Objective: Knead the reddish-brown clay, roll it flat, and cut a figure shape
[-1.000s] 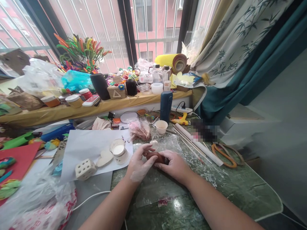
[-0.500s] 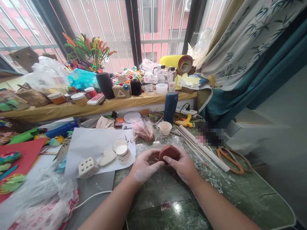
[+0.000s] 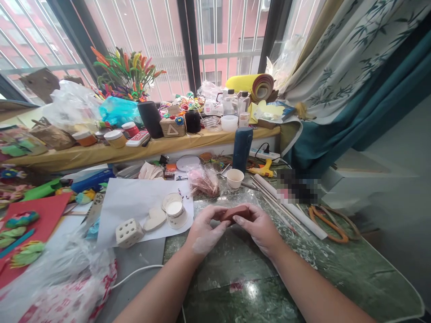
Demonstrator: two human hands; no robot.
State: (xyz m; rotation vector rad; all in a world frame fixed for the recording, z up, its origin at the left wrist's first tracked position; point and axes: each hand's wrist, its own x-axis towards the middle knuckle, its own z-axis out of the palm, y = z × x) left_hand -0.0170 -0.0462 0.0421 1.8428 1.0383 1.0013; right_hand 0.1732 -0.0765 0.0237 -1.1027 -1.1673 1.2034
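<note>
A reddish-brown piece that looks like clay (image 3: 237,213) is held between both hands above the green table. My left hand (image 3: 207,229), dusted with white powder, grips its left end with thumb and fingers. On the other end, my right hand (image 3: 261,228) has its thumb pressed against the near side and its fingers behind. Left of the hands, a white paper sheet (image 3: 128,197) carries a dice-shaped block (image 3: 129,233), a pale heart-shaped piece (image 3: 155,218) and a paper cup (image 3: 175,213) with something white in it. Another paper cup (image 3: 235,178) stands beyond the hands.
A bag of reddish-brown material (image 3: 204,184) lies behind the hands. To the right are a white tube (image 3: 303,218), thin sticks, a yellow glue gun (image 3: 262,168) and an orange-handled tool (image 3: 328,226). A plastic bag (image 3: 74,273) and red sheet (image 3: 33,224) occupy the left.
The reddish-brown piece has tipped, so its broad face is now seen nearly edge-on. Both hands keep hold of it. The view has shifted slightly.
</note>
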